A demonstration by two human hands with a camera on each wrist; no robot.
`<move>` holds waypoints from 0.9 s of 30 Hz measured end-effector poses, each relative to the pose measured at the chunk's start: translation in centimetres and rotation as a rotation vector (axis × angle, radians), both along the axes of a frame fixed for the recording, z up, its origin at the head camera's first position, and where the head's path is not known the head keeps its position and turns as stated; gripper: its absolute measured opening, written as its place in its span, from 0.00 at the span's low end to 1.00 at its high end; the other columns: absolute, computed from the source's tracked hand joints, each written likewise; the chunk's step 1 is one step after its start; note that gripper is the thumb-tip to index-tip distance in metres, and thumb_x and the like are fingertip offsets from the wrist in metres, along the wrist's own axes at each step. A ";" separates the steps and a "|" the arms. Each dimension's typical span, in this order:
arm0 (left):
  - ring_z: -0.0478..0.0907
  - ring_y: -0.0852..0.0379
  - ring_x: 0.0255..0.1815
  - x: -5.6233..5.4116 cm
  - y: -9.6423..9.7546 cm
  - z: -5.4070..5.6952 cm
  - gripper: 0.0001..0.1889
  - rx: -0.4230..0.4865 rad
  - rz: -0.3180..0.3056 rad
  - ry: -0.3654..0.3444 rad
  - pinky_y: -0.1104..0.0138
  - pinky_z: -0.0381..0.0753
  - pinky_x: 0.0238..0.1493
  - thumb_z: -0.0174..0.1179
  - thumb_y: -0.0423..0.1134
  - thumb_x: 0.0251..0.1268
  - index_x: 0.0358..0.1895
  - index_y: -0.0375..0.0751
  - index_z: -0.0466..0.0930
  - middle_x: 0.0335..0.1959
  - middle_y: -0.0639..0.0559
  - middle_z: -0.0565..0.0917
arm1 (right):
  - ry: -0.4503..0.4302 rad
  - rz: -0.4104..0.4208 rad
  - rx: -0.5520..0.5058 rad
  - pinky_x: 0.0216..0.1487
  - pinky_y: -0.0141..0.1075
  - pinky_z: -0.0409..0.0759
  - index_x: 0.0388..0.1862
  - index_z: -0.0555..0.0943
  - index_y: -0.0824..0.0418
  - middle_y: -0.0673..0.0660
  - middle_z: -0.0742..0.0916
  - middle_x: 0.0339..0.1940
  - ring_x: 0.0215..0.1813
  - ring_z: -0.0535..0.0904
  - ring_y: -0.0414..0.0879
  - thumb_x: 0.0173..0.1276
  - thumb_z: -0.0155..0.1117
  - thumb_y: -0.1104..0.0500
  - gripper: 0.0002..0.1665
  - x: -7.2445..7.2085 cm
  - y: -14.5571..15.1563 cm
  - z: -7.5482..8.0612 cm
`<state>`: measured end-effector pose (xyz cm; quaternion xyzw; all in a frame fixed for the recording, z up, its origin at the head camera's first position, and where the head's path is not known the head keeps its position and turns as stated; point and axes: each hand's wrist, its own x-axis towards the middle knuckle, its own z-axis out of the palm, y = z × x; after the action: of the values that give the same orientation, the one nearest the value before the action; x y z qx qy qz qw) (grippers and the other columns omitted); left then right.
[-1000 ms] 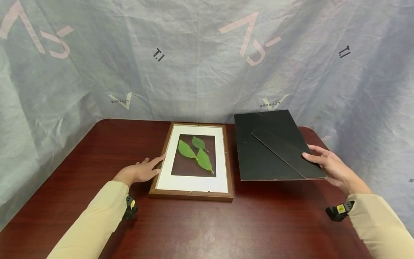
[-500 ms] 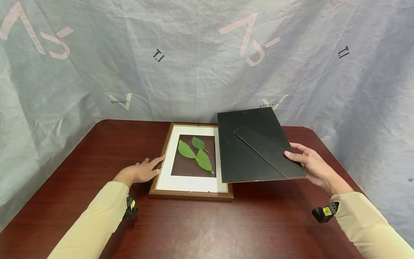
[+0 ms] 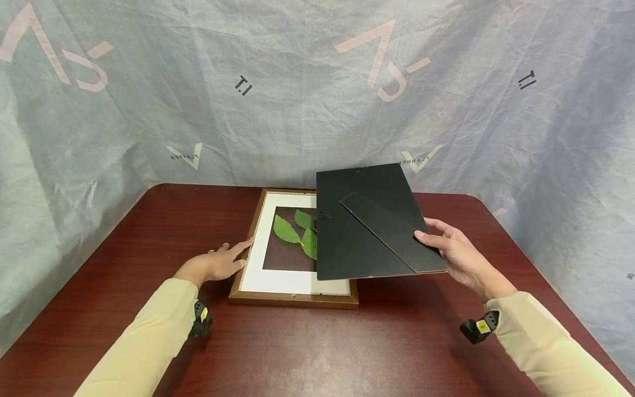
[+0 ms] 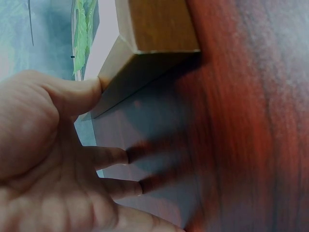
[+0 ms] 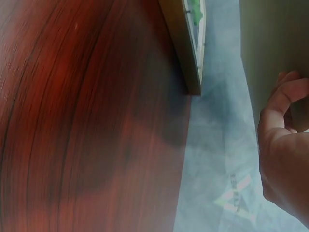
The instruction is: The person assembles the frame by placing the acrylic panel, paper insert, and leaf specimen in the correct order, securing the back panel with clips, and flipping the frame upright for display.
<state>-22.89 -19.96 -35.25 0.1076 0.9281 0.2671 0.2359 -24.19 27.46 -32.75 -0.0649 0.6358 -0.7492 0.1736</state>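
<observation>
A brown wooden picture frame lies on the table, its white mat and green leaves facing up. My left hand rests at its left edge with the fingers spread; in the left wrist view the thumb touches the frame's side. My right hand grips the lower right of a black backing board, thumb on top and fingers beneath. A stand leg lies diagonally on the board. Raised and slightly tilted, the board hides the frame's right part and some of the leaves.
The dark red wood table carries the frame. Grey printed cloth hangs behind the table and along both sides. A black wrist camera sits at the left cuff, another wrist camera at the right.
My right hand has carried the backing board leftward, from beside the picture frame to over its right part. The left hand and the frame have stayed put.
</observation>
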 end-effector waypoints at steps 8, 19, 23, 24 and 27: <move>0.36 0.20 0.77 0.0 -0.1 -0.2 0.31 -0.002 0.000 0.011 0.32 0.36 0.73 0.41 0.35 0.82 0.81 0.34 0.42 0.76 0.16 0.44 | -0.025 -0.022 -0.005 0.40 0.36 0.87 0.68 0.64 0.56 0.52 0.90 0.40 0.37 0.88 0.44 0.78 0.58 0.64 0.25 0.0 -2.2 0.2; 0.36 0.18 0.76 0.1 0.0 0.0 0.31 -0.016 0.008 0.012 0.30 0.39 0.72 0.41 0.35 0.83 0.81 0.35 0.43 0.75 0.14 0.43 | -0.048 -0.019 -0.007 0.38 0.35 0.86 0.76 0.56 0.63 0.53 0.89 0.39 0.35 0.88 0.42 0.79 0.57 0.64 0.33 -0.2 -5.3 -0.5; 0.36 0.18 0.77 0.1 0.0 -0.1 0.31 -0.012 0.017 0.008 0.30 0.38 0.72 0.41 0.35 0.83 0.82 0.36 0.43 0.75 0.15 0.43 | -0.043 -0.010 -0.001 0.38 0.35 0.86 0.78 0.53 0.65 0.52 0.89 0.39 0.35 0.88 0.42 0.79 0.56 0.64 0.35 -0.2 -6.4 -0.9; 0.36 0.19 0.77 0.1 0.0 -0.1 0.31 -0.012 0.018 0.007 0.31 0.38 0.72 0.41 0.35 0.82 0.82 0.36 0.43 0.76 0.15 0.43 | -0.044 -0.009 0.000 0.38 0.35 0.86 0.78 0.53 0.66 0.52 0.89 0.39 0.35 0.88 0.42 0.79 0.56 0.64 0.36 -0.2 -6.7 -0.9; 0.37 0.20 0.77 0.1 0.1 -0.2 0.31 -0.015 0.019 0.011 0.32 0.39 0.73 0.42 0.34 0.82 0.81 0.35 0.43 0.76 0.16 0.44 | -0.043 -0.003 -0.003 0.39 0.35 0.86 0.79 0.52 0.67 0.52 0.88 0.40 0.36 0.88 0.42 0.79 0.56 0.64 0.37 -0.2 -7.4 -1.2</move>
<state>-22.80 -19.86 -35.44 0.0986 0.9324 0.2619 0.2289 -24.43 20.03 -33.99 -0.0480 0.6310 -0.7516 0.1861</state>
